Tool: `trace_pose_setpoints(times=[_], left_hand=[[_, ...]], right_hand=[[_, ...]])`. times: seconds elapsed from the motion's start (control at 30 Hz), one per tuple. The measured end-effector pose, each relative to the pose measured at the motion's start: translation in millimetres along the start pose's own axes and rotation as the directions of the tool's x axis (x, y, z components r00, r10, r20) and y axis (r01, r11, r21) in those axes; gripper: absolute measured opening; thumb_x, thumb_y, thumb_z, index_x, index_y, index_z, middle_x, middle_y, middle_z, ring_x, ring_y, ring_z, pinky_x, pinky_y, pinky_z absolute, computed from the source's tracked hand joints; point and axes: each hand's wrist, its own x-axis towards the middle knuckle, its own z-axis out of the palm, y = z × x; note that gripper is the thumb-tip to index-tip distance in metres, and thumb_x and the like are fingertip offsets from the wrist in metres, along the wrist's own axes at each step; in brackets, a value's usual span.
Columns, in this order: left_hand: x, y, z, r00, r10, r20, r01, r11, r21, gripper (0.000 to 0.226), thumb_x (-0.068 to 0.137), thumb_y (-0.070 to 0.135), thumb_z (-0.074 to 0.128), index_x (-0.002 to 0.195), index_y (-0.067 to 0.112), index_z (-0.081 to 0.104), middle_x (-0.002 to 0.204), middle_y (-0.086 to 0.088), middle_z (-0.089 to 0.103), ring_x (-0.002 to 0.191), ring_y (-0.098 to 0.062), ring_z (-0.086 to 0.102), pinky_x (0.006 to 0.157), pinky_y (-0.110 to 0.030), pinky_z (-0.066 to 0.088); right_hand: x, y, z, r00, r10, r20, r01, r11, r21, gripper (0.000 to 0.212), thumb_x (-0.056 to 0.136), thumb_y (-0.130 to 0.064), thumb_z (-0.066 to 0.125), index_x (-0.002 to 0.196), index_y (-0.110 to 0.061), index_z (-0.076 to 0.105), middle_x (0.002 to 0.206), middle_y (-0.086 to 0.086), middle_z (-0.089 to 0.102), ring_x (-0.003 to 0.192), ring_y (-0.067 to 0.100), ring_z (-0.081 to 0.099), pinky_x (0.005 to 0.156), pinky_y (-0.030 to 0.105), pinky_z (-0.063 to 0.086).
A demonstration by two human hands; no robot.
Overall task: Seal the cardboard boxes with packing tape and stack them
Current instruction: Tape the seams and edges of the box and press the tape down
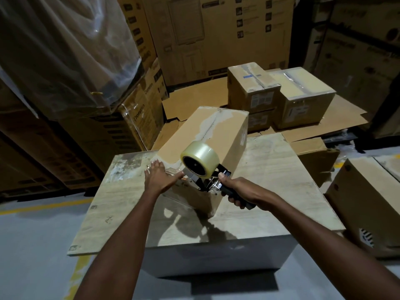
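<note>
Both forearms come in from the near edge.

Left hand [161, 177]: fingers straight and spread, palm flat on the near end of the box [207, 131] top, thumb pointing right toward the tape gun [207, 184].

Right hand [236, 190]: fingers curled tight round the gun's black handle, thumb on top. The gun's front sits at the box's near top edge, just right of the left hand. The clear roll [200, 158] is mounted on it and stands above the box top.

The box lies long-ways on the counter [270, 169], angled, with its far end pointing far-right. A pale strip of torn tape residue runs along the top seam. Can't tell if fresh tape is down yet.

The counter is a worn pale board on a grey block, overhanging on the left.

Far right: sealed boxes [303, 94] on flat cardboard sheets [194, 98]. One [253, 87] is stacked on another, touching its neighbour. Both tops are taped.

Near right: another box [368, 204] on the floor, cut off by the frame.

Far and left: big printed cartons [216, 35], stacked. Top left is a load in plastic wrap [54, 50].

Grey floor [32, 245], with a yellow line [43, 205] on the left.
</note>
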Motion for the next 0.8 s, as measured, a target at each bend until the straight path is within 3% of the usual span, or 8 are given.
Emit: trace_pose_setpoints(times=[0.13,0.4,0.8], left_hand=[[1.2,-7.4,-6.9,0.995,-0.018,0.094,0.016,1.000,0.027,0.162,0.039,0.114,0.012,0.163,0.010,0.012,0.171,-0.011,0.001,0.158,-0.028,0.004,0.124,-0.059,0.006],[-2.3,-6.1,-14.8,0.989,-0.011,0.150,0.001,0.998,0.063,0.159,0.044,0.113,0.035,0.164,0.011,0.011,0.172,-0.009,-0.001,0.158,-0.025,0.003,0.126,-0.055,0.015],[-29.3,26.3,-5.1,0.993,-0.117,0.021,0.113,0.985,0.129,0.160,0.038,0.114,0.026,0.163,0.015,0.019,0.172,-0.004,0.008,0.157,-0.027,0.014,0.121,-0.058,0.023]], right_hand=[[-1.1,2.1,4.0,0.999,-0.027,-0.025,0.027,1.000,0.010,0.076,0.088,-0.086,0.041,0.091,-0.015,0.067,0.072,0.003,0.054,0.052,0.013,0.042,0.045,0.024,0.030],[-22.0,44.5,-12.7,0.999,0.008,-0.034,-0.004,0.992,0.126,0.083,0.081,-0.092,0.043,0.092,-0.013,0.065,0.072,0.003,0.056,0.061,0.020,0.043,0.048,0.025,0.028],[-43.5,104.5,-20.8,0.997,-0.054,-0.055,0.068,0.951,0.300,0.079,0.088,-0.084,0.039,0.091,-0.009,0.064,0.071,0.005,0.059,0.054,0.016,0.048,0.048,0.025,0.036]])
